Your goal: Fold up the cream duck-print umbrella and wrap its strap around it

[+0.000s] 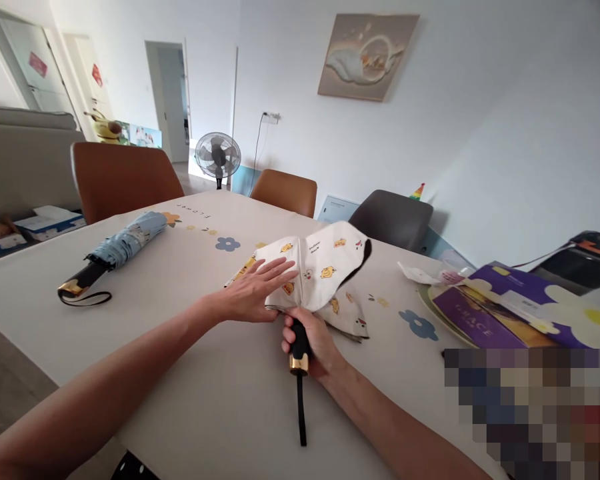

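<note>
A white folding umbrella [314,257] with yellow cartoon prints lies in front of me, its canopy loose and partly fanned out. Its black handle [299,343] has a gold end and a black strap hanging toward me. Wrapped around that handle is my right hand [316,340]. My left hand [254,290] rests flat on the canopy's left part, fingers stretched out. To the left lies a second folding umbrella [127,240], light blue and furled, with a black and gold handle and a wrist loop.
The table [195,373] has a pale cloth with flower prints. Purple packaging [485,313] and a plate [437,300] crowd the right side, near a blurred-out patch. Brown chairs [125,180] and a grey chair [393,217] line the far edge; a fan [218,155] stands behind.
</note>
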The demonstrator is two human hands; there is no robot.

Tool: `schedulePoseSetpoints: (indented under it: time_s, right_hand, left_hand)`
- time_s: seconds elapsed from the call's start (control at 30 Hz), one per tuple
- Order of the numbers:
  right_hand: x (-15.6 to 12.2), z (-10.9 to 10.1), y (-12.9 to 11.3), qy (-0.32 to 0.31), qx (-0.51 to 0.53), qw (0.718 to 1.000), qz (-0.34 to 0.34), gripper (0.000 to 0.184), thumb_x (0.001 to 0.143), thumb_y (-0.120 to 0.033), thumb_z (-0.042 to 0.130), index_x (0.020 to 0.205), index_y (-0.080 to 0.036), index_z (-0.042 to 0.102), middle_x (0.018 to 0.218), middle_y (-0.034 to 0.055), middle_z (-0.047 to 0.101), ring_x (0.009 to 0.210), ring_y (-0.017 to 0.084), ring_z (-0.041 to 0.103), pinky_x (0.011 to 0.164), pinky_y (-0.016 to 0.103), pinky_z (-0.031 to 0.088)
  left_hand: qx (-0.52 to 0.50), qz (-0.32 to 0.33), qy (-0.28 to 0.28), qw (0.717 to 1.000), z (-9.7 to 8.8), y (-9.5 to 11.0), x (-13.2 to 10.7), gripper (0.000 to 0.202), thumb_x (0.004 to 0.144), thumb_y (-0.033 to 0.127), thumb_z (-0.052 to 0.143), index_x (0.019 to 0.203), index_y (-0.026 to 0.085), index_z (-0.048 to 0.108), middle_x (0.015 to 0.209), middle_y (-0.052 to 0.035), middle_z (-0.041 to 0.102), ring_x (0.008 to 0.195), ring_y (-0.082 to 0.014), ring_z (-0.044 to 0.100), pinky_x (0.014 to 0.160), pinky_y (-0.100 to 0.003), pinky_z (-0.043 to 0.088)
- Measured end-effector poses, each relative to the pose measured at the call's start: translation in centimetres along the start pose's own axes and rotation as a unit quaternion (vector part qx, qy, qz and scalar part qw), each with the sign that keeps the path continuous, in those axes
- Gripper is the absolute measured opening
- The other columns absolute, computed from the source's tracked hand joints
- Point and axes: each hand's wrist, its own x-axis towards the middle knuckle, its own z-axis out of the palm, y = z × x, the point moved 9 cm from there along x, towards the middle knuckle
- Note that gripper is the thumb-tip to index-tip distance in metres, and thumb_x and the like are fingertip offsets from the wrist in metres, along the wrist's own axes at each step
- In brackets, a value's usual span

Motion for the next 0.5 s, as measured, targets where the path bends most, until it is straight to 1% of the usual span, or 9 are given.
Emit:
schedulePoseSetpoints:
  time_s: [0.07, 0.1, 0.17, 0.23, 0.3, 0.37, 0.43, 0.5]
  right_hand:
    - [0.1, 0.0, 0.3, -0.007, 0.016, 1.000, 0.011, 0.019, 0.072, -0.026, 0.059, 0.059, -0.016, 0.049, 0.049, -0.0045, 0.044, 0.037, 0.006, 0.040, 0.036, 0.020, 0.043]
    - [0.1, 0.0, 0.4, -0.014, 0.025, 1.000, 0.011, 0.018, 0.073, -0.026, 0.059, 0.060, -0.016, 0.050, 0.050, -0.0042, 0.045, 0.037, 0.006, 0.040, 0.037, 0.021, 0.043]
    - [0.3, 0.0, 0.6, -0.027, 0.039, 0.999, 0.014, 0.017, 0.073, -0.025, 0.059, 0.061, -0.016, 0.052, 0.050, -0.0038, 0.046, 0.038, 0.007, 0.040, 0.038, 0.021, 0.043]
    - [0.4, 0.0, 1.0, -0.044, 0.042, 0.998, 0.029, 0.018, 0.075, -0.026, 0.059, 0.062, -0.016, 0.052, 0.047, -0.0040, 0.045, 0.038, 0.007, 0.041, 0.040, 0.021, 0.044]
    - [0.5, 0.2, 1.1, -0.065, 0.054, 0.996, 0.030, 0.019, 0.075, -0.027, 0.059, 0.061, -0.015, 0.052, 0.046, -0.0040, 0.045, 0.038, 0.007, 0.041, 0.042, 0.021, 0.045]
    - [0.6, 0.3, 0.8, -0.080, 0.086, 0.993, 0.013, 0.017, 0.072, -0.025, 0.061, 0.062, -0.015, 0.052, 0.053, -0.0041, 0.048, 0.040, 0.006, 0.041, 0.043, 0.021, 0.046]
    - [0.6, 0.2, 0.6, -0.081, 0.114, 0.990, 0.000, 0.015, 0.069, -0.024, 0.064, 0.065, -0.015, 0.052, 0.058, -0.0047, 0.051, 0.041, 0.004, 0.039, 0.043, 0.020, 0.045]
    - [0.6, 0.1, 0.6, -0.071, 0.119, 0.990, -0.006, 0.015, 0.067, -0.024, 0.064, 0.065, -0.016, 0.051, 0.059, -0.0054, 0.051, 0.040, 0.004, 0.039, 0.042, 0.020, 0.044]
  left_hand:
    - [-0.048, -0.028, -0.017, 0.998, 0.6, -0.6, -0.1, 0.073, 0.074, 0.033, 0.063, 0.140, 0.022, 0.034, 0.150, -0.0101, 0.027, 0.138, -0.0281, 0.022, 0.108, -0.049, 0.026]
    - [-0.072, -0.039, -0.014, 0.997, 0.6, -0.8, 0.0, 0.067, 0.075, 0.036, 0.063, 0.137, 0.022, 0.039, 0.148, -0.0104, 0.030, 0.137, -0.0277, 0.025, 0.107, -0.047, 0.030]
    - [-0.116, -0.059, 0.018, 0.991, 0.2, -1.0, 0.2, 0.055, 0.078, 0.037, 0.060, 0.129, 0.020, 0.048, 0.143, -0.0109, 0.040, 0.133, -0.0256, 0.034, 0.105, -0.043, 0.035]
    - [-0.144, -0.093, 0.056, 0.984, -0.6, -1.5, 0.8, 0.044, 0.080, 0.033, 0.056, 0.122, 0.020, 0.054, 0.133, -0.0095, 0.051, 0.126, -0.0225, 0.043, 0.103, -0.039, 0.038]
    - [-0.154, -0.128, 0.069, 0.977, -1.3, -1.9, 1.9, 0.037, 0.081, 0.029, 0.053, 0.117, 0.021, 0.056, 0.126, -0.0065, 0.057, 0.121, -0.0207, 0.048, 0.101, -0.038, 0.040]
    - [-0.144, -0.142, 0.062, 0.977, -1.9, -1.9, 3.6, 0.035, 0.081, 0.027, 0.051, 0.116, 0.023, 0.057, 0.123, -0.0044, 0.059, 0.119, -0.0211, 0.049, 0.099, -0.037, 0.041]
    - [-0.132, -0.147, 0.053, 0.979, -2.1, -1.9, 5.5, 0.037, 0.080, 0.027, 0.051, 0.117, 0.024, 0.056, 0.124, -0.0044, 0.058, 0.119, -0.0228, 0.049, 0.097, -0.038, 0.042]
    - [-0.140, -0.184, 0.058, 0.971, -1.8, -2.3, 6.6, 0.040, 0.077, 0.028, 0.054, 0.117, 0.022, 0.054, 0.122, -0.0063, 0.058, 0.113, -0.0242, 0.052, 0.092, -0.039, 0.043]
